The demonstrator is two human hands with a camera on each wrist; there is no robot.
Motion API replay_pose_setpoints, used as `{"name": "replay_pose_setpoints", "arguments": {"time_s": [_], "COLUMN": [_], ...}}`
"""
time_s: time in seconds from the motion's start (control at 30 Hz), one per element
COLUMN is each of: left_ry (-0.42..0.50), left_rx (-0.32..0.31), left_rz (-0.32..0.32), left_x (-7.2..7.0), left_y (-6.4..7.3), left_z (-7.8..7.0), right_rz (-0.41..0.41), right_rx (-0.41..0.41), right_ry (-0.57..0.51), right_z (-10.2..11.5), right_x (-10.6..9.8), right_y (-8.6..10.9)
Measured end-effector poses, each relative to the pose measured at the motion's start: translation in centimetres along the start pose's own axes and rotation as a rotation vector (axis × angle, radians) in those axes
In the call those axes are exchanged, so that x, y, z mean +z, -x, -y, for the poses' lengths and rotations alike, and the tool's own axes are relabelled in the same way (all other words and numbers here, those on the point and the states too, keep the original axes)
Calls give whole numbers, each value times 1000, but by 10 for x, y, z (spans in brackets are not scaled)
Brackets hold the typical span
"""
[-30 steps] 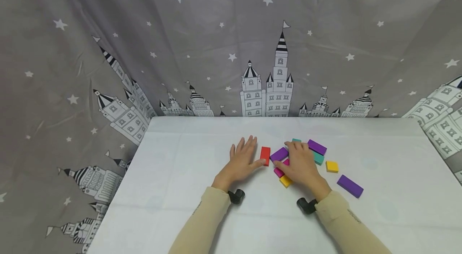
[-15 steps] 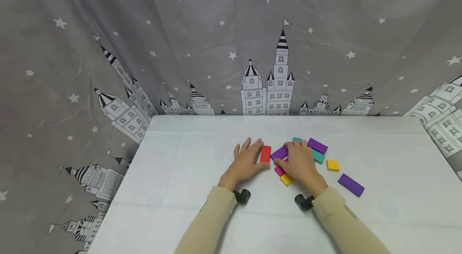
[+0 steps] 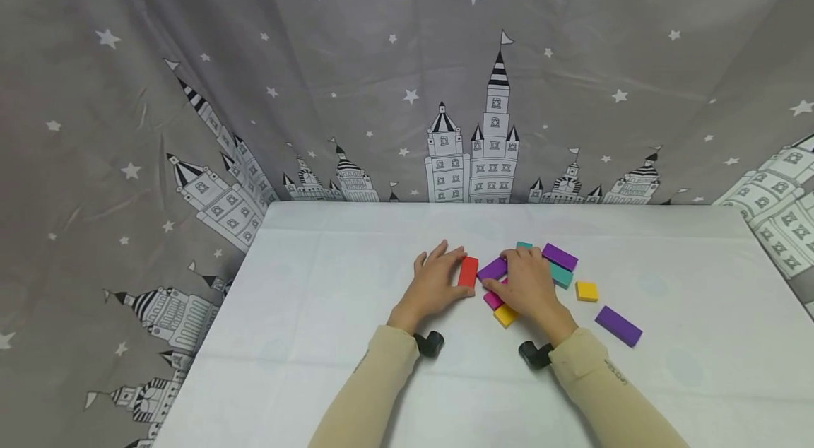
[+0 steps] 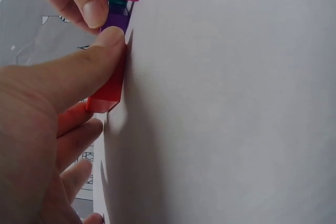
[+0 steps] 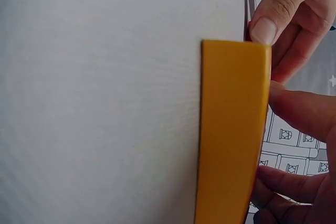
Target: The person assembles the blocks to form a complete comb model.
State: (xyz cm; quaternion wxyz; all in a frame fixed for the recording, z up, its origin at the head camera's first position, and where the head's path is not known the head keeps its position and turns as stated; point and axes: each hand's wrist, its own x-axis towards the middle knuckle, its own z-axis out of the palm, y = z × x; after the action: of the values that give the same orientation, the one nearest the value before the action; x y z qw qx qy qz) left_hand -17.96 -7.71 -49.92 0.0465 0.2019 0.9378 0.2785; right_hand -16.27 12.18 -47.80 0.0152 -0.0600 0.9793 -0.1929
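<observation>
My left hand [image 3: 434, 287] holds a red block [image 3: 468, 273] by its two ends, the thumb at the near end and the index finger at the far end. Just to the right, my right hand [image 3: 533, 287] pinches a purple block [image 3: 492, 270] between thumb and fingers. Its palm hangs over a magenta block [image 3: 492, 300] and hides part of it. Below that thumb lies a yellow block [image 3: 505, 316], which looms large in the right wrist view. The red block points toward the purple one in the left wrist view, a small gap apart in the head view.
Right of my right hand lie a teal block [image 3: 562, 275], a purple block [image 3: 559, 257] against it, a square yellow block [image 3: 586, 291] and another purple block [image 3: 619, 326]. A teal end [image 3: 524, 245] shows behind the fingers. A grey castle-print curtain [image 3: 356, 80] backs the white table [image 3: 305, 335].
My left hand has moved right and closed its thumb and index finger on the red block's ends. My right hand stays at the purple block, nearly still.
</observation>
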Motion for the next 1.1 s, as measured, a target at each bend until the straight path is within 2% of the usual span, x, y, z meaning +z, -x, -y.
{"name": "replay_pose_setpoints", "arguments": {"time_s": [0.17, 0.4, 0.87, 1.1], "left_ry": [1, -11, -12, 9], "left_rx": [-11, -39, -127, -124], "left_rz": [1, -32, -43, -60], "left_x": [-2, -9, -23, -30], "left_y": [0, -1, -2, 1], "left_z": [4, 15, 40, 46], "right_rz": [-2, 7, 17, 5], "right_rx": [-3, -8, -9, -15], "right_ry": [-6, -17, -30, -41], "right_z": [1, 1, 1, 1], "right_x": [0, 0, 0, 0], "right_y": [1, 1, 1, 1]}}
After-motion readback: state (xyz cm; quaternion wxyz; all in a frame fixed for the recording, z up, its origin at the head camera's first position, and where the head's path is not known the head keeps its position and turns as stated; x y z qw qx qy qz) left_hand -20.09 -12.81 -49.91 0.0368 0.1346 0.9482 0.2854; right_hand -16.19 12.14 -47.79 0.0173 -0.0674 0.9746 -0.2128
